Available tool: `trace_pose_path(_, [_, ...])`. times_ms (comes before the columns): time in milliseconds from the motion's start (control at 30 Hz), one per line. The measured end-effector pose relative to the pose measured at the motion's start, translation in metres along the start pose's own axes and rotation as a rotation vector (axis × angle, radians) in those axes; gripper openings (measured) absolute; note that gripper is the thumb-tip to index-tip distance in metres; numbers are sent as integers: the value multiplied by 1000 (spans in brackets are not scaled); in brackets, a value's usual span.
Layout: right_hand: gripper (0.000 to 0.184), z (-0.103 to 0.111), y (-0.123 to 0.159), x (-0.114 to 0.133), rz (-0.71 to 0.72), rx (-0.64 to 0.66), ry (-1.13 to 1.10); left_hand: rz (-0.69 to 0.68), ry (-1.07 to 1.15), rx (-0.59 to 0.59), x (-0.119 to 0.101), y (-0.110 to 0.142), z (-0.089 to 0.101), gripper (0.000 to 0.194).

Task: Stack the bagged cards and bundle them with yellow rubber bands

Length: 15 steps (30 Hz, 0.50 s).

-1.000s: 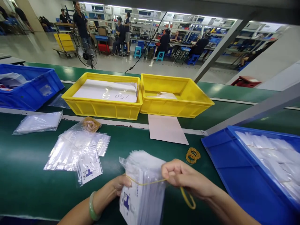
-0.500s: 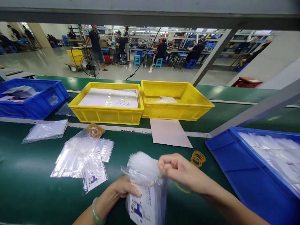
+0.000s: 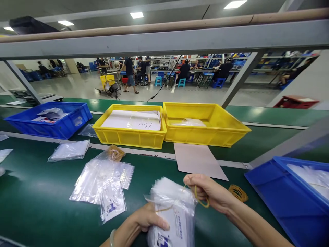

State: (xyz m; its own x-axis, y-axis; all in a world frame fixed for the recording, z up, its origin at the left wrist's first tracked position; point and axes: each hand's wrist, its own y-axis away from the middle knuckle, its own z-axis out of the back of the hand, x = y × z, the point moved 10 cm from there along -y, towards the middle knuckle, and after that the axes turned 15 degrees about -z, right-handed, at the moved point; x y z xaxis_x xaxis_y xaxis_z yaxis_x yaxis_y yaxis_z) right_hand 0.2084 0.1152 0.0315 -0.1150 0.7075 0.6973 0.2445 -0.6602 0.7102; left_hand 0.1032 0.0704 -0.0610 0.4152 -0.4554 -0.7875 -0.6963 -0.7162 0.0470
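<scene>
My left hand (image 3: 151, 219) is closed around a thick stack of clear plastic bags (image 3: 177, 219) with printed white cards inside. The thumb lies across the front card. A rubber band (image 3: 164, 209) runs across the stack near its upper, fanned end. At the upper right of the stack, my right hand (image 3: 202, 190) pinches a yellowish rubber band (image 3: 202, 202), whose loop hangs below the fingers. A heap of rubber bands (image 3: 238, 193) lies on the green surface beyond my right wrist. More clear bags (image 3: 95, 181) with a printed card lie to the left.
Two yellow bins (image 3: 131, 139) (image 3: 205, 135) stand at the back, one holding white sheets. A blue bin (image 3: 51, 127) is at the left, another blue bin (image 3: 282, 195) of bags at the right. A pale sheet (image 3: 197, 161) lies before the yellow bins. People sit and stand in the background.
The view has tilted upward and shifted left, so things appear lower and farther right. My right hand has drawn the rubber band into a visible loop; my left hand keeps its hold.
</scene>
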Motion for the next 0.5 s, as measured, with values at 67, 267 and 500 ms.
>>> trace_pose_path(67, [16,-12,0,-9,-39,73,117,1,-10,-33,-2,-1,6,57])
trace_pose_path(267, [23,-47,45,-42,-125,264,785,13,-70,20,-1,-4,2,53])
trace_pose_path(500, [42,-9,9,-10,-10,96,314,43,-70,177,17,3,-25,69])
